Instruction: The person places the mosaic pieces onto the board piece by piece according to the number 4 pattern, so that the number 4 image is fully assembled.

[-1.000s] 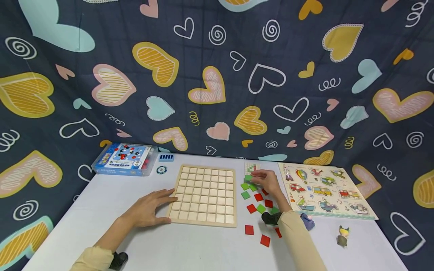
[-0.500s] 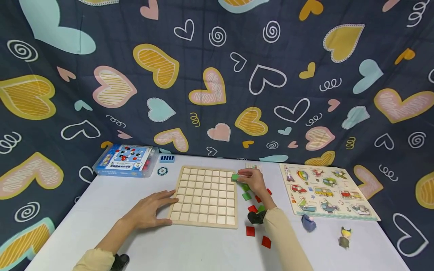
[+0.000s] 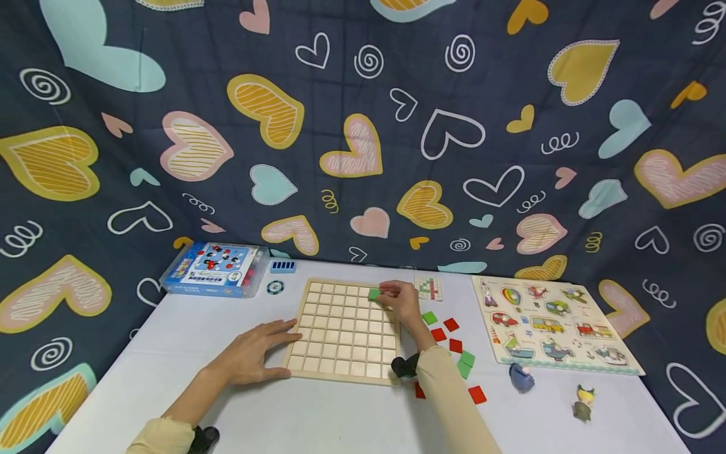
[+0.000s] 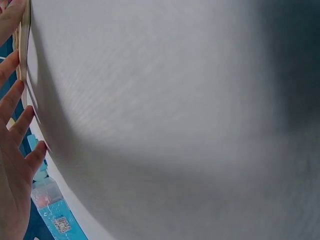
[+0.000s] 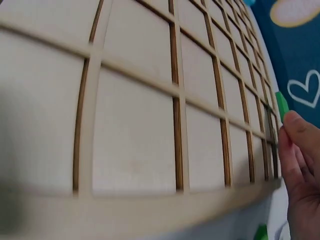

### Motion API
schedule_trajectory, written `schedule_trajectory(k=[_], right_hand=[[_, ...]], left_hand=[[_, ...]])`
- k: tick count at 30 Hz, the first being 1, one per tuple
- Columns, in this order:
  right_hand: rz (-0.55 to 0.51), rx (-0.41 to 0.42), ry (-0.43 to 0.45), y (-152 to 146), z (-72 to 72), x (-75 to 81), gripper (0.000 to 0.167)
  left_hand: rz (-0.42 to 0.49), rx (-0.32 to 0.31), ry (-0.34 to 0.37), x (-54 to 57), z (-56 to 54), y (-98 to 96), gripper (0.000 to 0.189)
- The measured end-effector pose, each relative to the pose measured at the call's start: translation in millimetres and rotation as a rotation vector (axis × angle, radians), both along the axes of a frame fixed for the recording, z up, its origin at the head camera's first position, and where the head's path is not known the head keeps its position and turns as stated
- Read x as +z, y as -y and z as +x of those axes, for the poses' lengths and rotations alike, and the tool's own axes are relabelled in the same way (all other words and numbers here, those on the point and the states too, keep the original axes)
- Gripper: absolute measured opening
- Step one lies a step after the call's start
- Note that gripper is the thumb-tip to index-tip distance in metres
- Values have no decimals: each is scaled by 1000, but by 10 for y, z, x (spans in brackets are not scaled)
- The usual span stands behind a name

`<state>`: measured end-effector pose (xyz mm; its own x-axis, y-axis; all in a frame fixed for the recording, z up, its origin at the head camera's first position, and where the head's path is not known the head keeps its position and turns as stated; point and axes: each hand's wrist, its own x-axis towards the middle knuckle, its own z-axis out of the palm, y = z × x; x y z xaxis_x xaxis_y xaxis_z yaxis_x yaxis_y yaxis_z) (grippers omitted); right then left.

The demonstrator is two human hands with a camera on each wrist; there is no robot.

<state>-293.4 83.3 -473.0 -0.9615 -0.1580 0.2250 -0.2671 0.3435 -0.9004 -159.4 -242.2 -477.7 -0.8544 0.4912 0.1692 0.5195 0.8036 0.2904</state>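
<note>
A wooden grid board (image 3: 342, 329) with raised square cells lies on the white table. My right hand (image 3: 401, 302) pinches a green square tile (image 3: 374, 294) between thumb and fingers over the board's far right cells. The right wrist view shows the same green tile (image 5: 282, 106) at the fingertips, close over the grid. My left hand (image 3: 252, 352) rests at the board's left edge with its fingers spread. In the left wrist view those fingers (image 4: 15, 95) lie along the wooden rim.
Loose red tiles (image 3: 455, 345) and green tiles (image 3: 466, 360) lie right of the board, near a small pattern card (image 3: 428, 288). A vehicle puzzle board (image 3: 553, 323) and two small figures, one blue (image 3: 520, 377), stand farther right. A plastic-cased kit (image 3: 215, 269) sits back left.
My right hand has carried the green tile leftward from the loose tiles to above the board's far right cells. The pattern card is uncovered. My left hand has stayed at the board's edge.
</note>
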Motion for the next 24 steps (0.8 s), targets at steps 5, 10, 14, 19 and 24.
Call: schedule_trajectory(k=[5, 10, 14, 19, 24], right_hand=[[6, 14, -40, 102, -22, 2, 24], [51, -7, -70, 175, -40, 3, 23], [73, -29, -66, 203, -51, -6, 23], [78, -14, -47, 205, -64, -23, 23], [90, -3, -12, 204, -75, -7, 23]], left_hand=[[-9, 13, 16, 18, -9, 9, 71], [-6, 15, 23, 16, -3, 15, 71], [-1, 13, 13, -4, 6, 13, 71], [-1, 15, 12, -9, 17, 10, 70], [-1, 23, 21, -7, 17, 7, 71]])
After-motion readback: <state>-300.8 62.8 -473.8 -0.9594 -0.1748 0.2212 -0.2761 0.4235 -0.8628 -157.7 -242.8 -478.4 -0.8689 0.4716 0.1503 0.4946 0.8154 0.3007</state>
